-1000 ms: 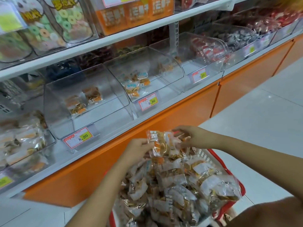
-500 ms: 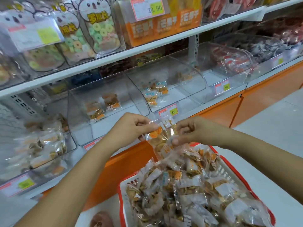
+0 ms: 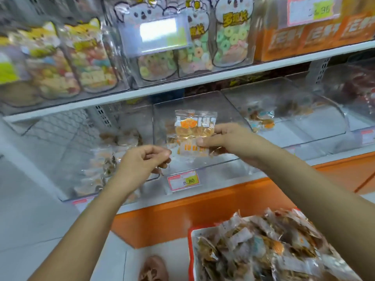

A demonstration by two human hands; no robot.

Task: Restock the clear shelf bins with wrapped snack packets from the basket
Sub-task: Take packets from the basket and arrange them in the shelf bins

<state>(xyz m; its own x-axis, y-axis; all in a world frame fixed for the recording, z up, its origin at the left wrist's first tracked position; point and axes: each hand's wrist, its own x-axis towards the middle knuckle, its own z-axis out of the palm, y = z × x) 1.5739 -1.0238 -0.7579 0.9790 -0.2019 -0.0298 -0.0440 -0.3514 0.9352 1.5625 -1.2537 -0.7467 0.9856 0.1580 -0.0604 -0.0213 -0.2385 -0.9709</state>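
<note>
Head cam, the only view there is. The right hand (image 3: 229, 142) is up in front of the shelving with a packet (image 3: 194, 132) pinched by its right edge, thumb on the front and fingers behind. The packet is clear with orange print and golden biscuit-looking pieces inside. It's held upright and flat to the camera, right in front of the middle bin (image 3: 192, 102).

The left hand (image 3: 142, 161) is just down and left of the right one, fingers curled in and thumb against the index finger. Its thumb tip is right by the packet's lower left corner. Honestly can't tell if it's nipping the clear wrapper edge or holding nothing, too blurry there.

Straight below the right thumb there's a price tag (image 3: 183, 180) reading 8.80 on the bin's front. Just behind the left hand is a second bin (image 3: 67, 151) with some packets in it, all smeared. Up and right of the right hand, a third bin (image 3: 288, 102) has a few blue and orange ones.

Well below the right forearm sits the basket (image 3: 190, 252), red rim, heaped with the refill pile (image 3: 263, 252). Above both hands a white shelf (image 3: 182, 82) carries candy bags (image 3: 229, 41) and orange boxes (image 3: 314, 37). Down under the left forearm, a brownish shoe (image 3: 153, 268) on the floor
</note>
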